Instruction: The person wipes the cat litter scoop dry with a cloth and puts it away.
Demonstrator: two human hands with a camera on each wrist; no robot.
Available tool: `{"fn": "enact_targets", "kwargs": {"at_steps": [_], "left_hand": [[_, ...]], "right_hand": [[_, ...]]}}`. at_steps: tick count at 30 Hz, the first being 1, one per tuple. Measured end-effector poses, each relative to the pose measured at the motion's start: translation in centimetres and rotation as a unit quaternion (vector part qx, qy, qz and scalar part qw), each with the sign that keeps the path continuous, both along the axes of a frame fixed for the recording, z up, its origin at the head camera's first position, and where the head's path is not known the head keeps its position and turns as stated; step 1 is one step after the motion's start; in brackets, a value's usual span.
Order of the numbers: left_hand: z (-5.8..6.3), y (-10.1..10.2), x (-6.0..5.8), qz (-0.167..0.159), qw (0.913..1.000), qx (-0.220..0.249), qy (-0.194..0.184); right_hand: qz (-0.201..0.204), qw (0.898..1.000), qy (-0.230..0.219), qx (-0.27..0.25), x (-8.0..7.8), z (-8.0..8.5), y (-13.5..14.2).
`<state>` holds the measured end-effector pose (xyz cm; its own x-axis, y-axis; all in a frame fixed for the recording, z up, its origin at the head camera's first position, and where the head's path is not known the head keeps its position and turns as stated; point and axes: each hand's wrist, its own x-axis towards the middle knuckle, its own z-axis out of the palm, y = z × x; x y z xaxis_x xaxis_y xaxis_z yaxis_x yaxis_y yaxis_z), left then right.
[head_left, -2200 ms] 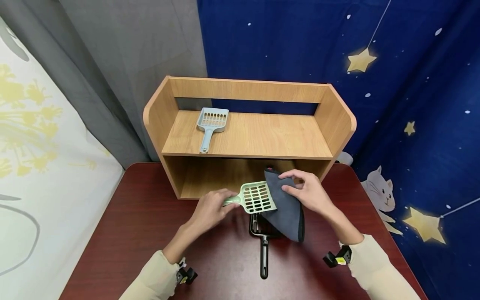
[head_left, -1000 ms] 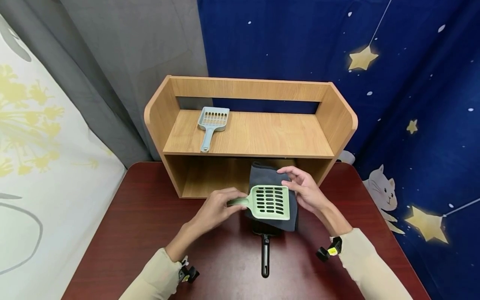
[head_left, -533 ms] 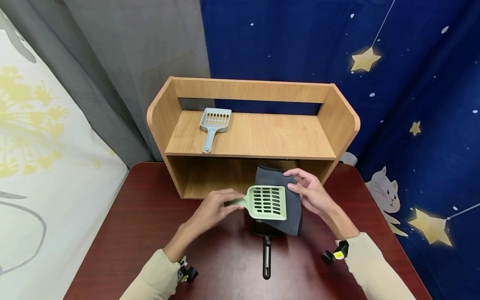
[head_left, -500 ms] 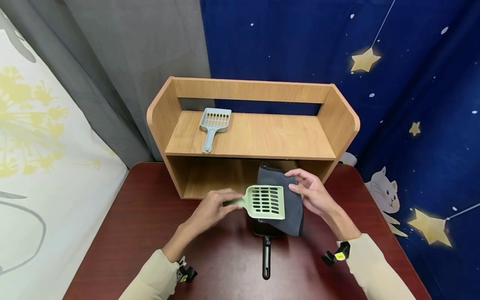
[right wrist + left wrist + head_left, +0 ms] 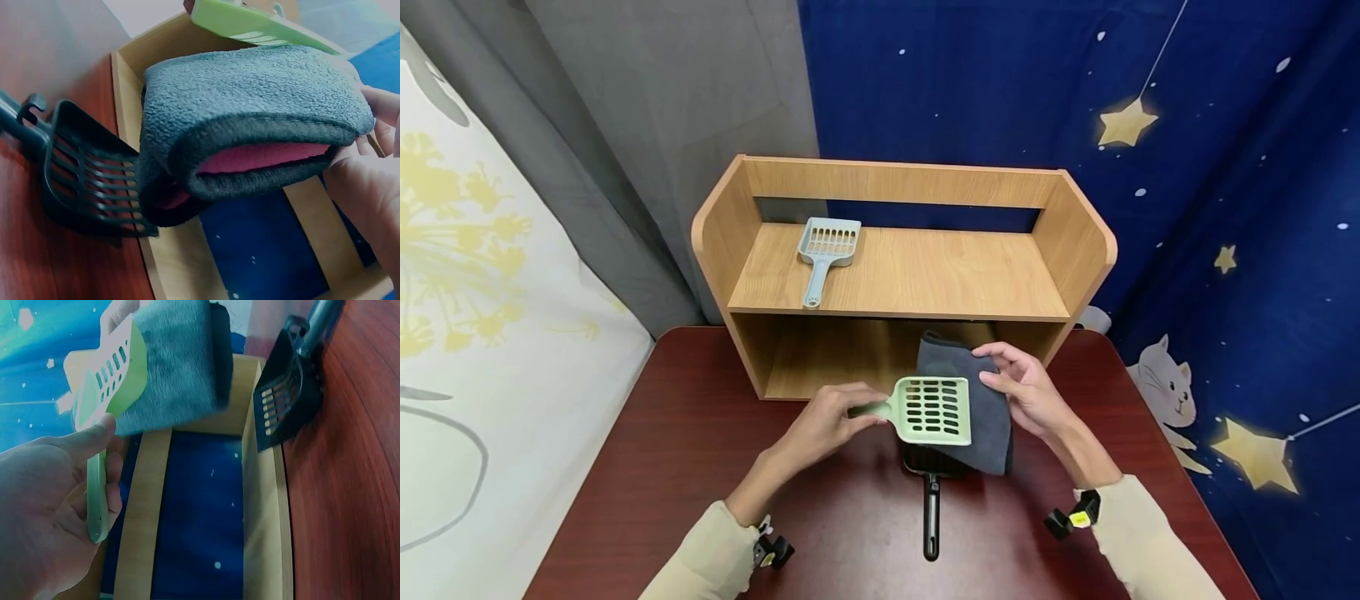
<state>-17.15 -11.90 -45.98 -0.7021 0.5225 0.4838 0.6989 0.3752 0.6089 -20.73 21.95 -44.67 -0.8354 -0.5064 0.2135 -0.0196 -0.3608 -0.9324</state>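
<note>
In the head view my left hand (image 5: 831,421) pinches the handle of a light green litter scoop (image 5: 901,410), its slotted head pointing right. My right hand (image 5: 1030,392) holds a folded grey cloth (image 5: 985,425) by its right edge, behind the scoop's head. The right wrist view shows the cloth's dark border and a pink inner side (image 5: 269,157). Below both hands a black litter scoop (image 5: 931,517) lies on the table, handle toward me; its head is partly hidden by the green scoop and cloth.
A two-level wooden shelf (image 5: 895,314) stands at the back of the dark red table (image 5: 700,467). On its upper level, at the left, rests a pale blue litter scoop (image 5: 820,279). Grey and blue curtains (image 5: 940,83) hang behind.
The cloth has swung left behind the green scoop, then shifted slightly back right. The green scoop has moved a little right and its head has turned straighter. Both hands keep their hold.
</note>
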Motion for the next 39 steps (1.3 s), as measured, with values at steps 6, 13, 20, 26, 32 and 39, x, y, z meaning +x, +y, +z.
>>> {"fn": "enact_targets", "kwargs": {"at_steps": [6,13,20,26,32,39], "left_hand": [[0.2,1.1,0.2,-0.037,0.9989,0.023,-0.020],[0.4,1.2,0.3,-0.039,0.9988,0.014,-0.025],[-0.1,-0.2,0.0,-0.027,0.9988,0.027,-0.030],[-0.7,-1.2,-0.3,0.009,0.9996,0.016,-0.023],[-0.9,-1.5,-0.3,0.033,0.9992,0.003,-0.024],[-1.0,-1.6,-0.2,0.046,0.9984,-0.013,-0.031]], "right_hand": [[0.012,1.000,0.008,0.012,-0.5,-1.0,-2.1],[0.027,0.999,0.024,0.001,-0.6,-1.3,-2.9],[0.005,0.999,0.035,0.003,0.2,-0.3,-1.2],[-0.036,0.996,0.079,0.033,0.9,0.6,0.0],[-0.061,0.992,0.092,0.055,1.5,0.7,0.3],[-0.085,0.988,0.109,0.067,1.8,0.4,0.5]]}}
